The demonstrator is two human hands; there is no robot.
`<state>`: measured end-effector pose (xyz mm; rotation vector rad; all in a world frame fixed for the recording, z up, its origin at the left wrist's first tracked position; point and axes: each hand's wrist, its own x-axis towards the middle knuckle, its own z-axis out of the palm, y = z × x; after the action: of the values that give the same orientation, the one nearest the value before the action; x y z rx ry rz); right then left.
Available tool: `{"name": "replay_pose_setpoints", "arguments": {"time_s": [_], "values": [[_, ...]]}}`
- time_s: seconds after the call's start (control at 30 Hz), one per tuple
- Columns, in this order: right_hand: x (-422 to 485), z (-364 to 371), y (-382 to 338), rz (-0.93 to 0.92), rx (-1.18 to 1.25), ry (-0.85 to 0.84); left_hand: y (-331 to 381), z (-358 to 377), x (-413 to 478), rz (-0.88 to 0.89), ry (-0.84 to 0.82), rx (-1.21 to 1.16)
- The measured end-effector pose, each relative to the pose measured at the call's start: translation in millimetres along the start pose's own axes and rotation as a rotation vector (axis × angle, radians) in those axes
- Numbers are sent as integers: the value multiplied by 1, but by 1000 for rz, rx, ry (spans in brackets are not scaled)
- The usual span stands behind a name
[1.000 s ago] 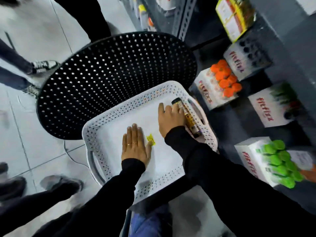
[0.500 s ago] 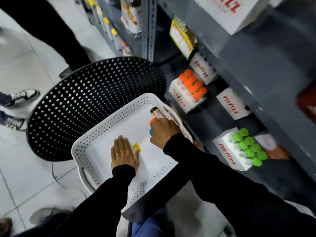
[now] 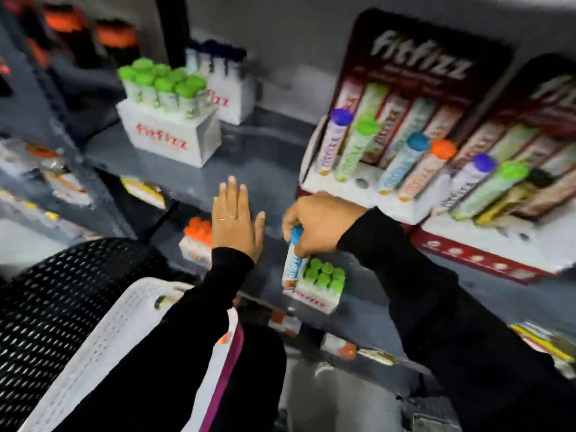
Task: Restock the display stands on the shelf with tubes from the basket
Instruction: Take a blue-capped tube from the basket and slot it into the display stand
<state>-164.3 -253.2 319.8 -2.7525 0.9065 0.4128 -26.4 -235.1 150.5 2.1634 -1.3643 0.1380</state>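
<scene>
Bare shelf (image 3: 265, 157) lies open between green-capped box (image 3: 170, 132) at far left and display stand (image 3: 389, 126) at right. One empty hole (image 3: 361, 182) shows among the stand's tubes (image 3: 402, 163).

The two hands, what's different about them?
The right hand is closed around a blue-capped tube; the left hand holds nothing. The left hand is flat with its fingers spread; the right hand's fingers are curled. A ring shows on the left hand, none on the right. Both wear black sleeves.
</scene>
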Motion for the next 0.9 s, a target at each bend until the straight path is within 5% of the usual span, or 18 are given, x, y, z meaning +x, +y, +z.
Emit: {"name": "replay_pose_setpoints", "arguments": {"time_s": [0.23,0.9], "values": [[-49,-24,39,78,28,167,68,19,13,50,-139,-9],[-60,-32,73,196,84,298,58,37,-5,-8,-240,149]]}}
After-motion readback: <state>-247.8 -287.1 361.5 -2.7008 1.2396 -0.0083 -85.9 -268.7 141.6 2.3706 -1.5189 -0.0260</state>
